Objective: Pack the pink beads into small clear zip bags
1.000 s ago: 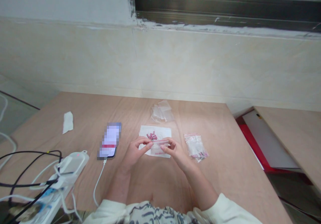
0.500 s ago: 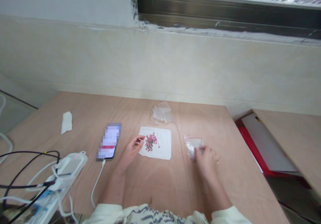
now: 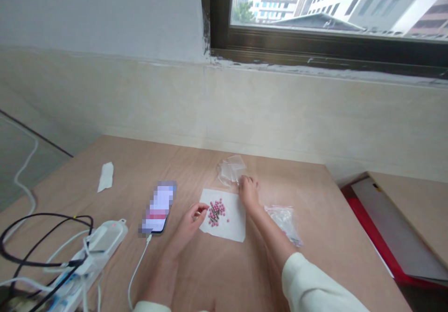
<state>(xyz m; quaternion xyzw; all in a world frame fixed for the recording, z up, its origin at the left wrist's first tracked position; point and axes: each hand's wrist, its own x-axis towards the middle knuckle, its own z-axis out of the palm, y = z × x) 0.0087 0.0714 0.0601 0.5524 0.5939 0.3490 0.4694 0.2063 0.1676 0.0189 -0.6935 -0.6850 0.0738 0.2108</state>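
Small pink beads and darker pieces (image 3: 217, 212) lie in a pile on a white paper sheet (image 3: 236, 228). At the sheet's left edge is my left hand (image 3: 194, 216), its fingers curled beside the pile; whatever they may hold is too small to make out. My right hand (image 3: 249, 191) reaches to the near right edge of the clear plastic bags (image 3: 232, 168) behind the sheet, fingers bent down; its fingertips are partly hidden. A zip bag (image 3: 287, 223) with some small items lies on the table right of the sheet, partly behind my right forearm.
A phone (image 3: 159, 209) on a white charging cable lies to the left. Further left are a power strip (image 3: 105, 237) with tangled cables and a white paper scrap (image 3: 105, 177). A red-edged drawer or box (image 3: 381, 237) stands at the right.
My right hand has left the zip bag and moved left and away from me to the clear bags. The view has tilted up a little. My left hand has barely moved.
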